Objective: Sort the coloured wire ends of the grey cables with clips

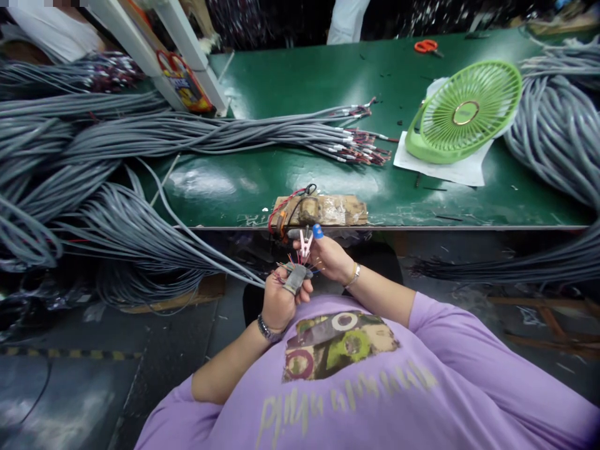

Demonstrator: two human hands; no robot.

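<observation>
My left hand is closed round the end of a grey cable, whose thin coloured wires fan out above my fingers; a grey cover wraps one finger. My right hand is pinched on a small pink-and-white clip tool, with a blue cap on one fingertip. Both hands sit close together just below the table edge, under a small wooden block that carries a fixture with red and black wires.
Big bundles of grey cable cover the left of the green table, their stripped ends at centre. A green fan on white paper lies right, more cable beyond it. Orange scissors lie at the far edge.
</observation>
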